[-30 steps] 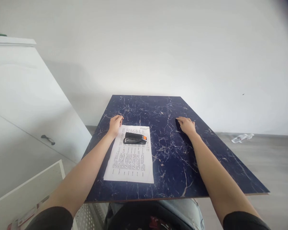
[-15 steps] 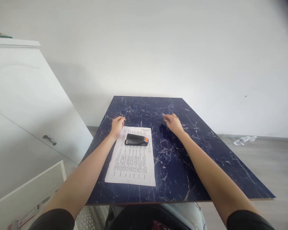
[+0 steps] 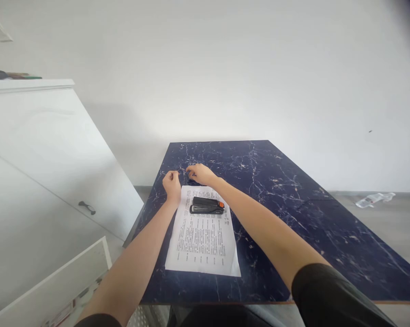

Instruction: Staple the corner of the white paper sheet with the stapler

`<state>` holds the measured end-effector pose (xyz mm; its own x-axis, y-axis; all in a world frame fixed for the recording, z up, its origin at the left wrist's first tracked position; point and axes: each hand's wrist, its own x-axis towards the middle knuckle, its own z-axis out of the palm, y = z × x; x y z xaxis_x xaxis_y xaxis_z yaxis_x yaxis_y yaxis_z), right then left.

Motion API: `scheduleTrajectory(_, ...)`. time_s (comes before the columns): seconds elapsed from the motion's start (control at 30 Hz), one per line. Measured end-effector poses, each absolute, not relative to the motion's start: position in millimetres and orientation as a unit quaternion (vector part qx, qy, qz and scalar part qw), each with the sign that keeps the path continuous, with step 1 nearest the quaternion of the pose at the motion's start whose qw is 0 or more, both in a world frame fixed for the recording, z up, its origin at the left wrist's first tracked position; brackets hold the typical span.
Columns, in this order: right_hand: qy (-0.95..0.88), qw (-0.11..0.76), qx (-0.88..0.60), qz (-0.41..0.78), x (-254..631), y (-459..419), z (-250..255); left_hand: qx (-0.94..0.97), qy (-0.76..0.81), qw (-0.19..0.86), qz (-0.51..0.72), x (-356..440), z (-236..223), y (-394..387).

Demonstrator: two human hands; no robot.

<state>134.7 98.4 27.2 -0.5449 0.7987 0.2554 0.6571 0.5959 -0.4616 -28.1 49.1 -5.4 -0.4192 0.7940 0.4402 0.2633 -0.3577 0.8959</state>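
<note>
A black stapler (image 3: 207, 205) with an orange end lies across the upper part of a printed sheet of paper (image 3: 205, 247). Just past the sheet's upper left corner is my left hand (image 3: 172, 185), its fingers closed in a pinch; whether something small is in them I cannot make out. Close by on its right, my right hand (image 3: 203, 175) hovers beyond the sheet's top edge. Its fingers are bent and a little apart, with nothing visible between them. Neither hand touches the stapler.
The dark blue marbled table (image 3: 276, 218) reaches toward a white wall. To the left stands a white cabinet (image 3: 55, 145) with a dark handle, and a white-rimmed container (image 3: 85, 263) below it. A clear plastic object (image 3: 375, 199) lies on the floor at right.
My right hand has moved left across the table, up to my left hand. The left hand stays near the paper's corner. The view has shifted slightly; stapler and paper lie as before.
</note>
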Motion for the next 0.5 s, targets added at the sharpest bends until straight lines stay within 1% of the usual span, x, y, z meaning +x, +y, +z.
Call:
scheduleTrajectory(0.2, -0.846, 0.242, -0.442, 0.176, 149.0, 92.0, 19.5, 0.501, 0.535, 0.217, 0.645, -25.1, -5.1, 47.0)
scheduleTrajectory(0.27, -0.813, 0.296, -0.470, 0.177, 160.7, 82.8, 26.1, 0.515, 0.532, 0.214, 0.637, -23.4, -2.1, 44.0)
scheduleTrajectory(0.37, -0.712, 0.433, -0.527, 0.167, 171.5, 50.5, 55.2, 0.545, 0.530, 0.201, 0.618, -20.4, 3.5, 38.1)
scheduleTrajectory(0.4, -0.689, 0.468, -0.531, 0.158, 172.1, 31.9, 69.3, 0.553, 0.529, 0.200, 0.612, -19.4, 5.2, 36.2)
scheduleTrajectory(0.47, -0.690, 0.509, -0.497, 0.134, 169.2, -18.4, 99.0, 0.560, 0.521, 0.234, 0.600, -18.2, 7.7, 33.0)
scheduleTrajectory(0.5, -0.723, 0.496, -0.464, 0.128, 166.6, -49.0, 112.2, 0.559, 0.515, 0.263, 0.594, -17.9, 8.5, 31.9)
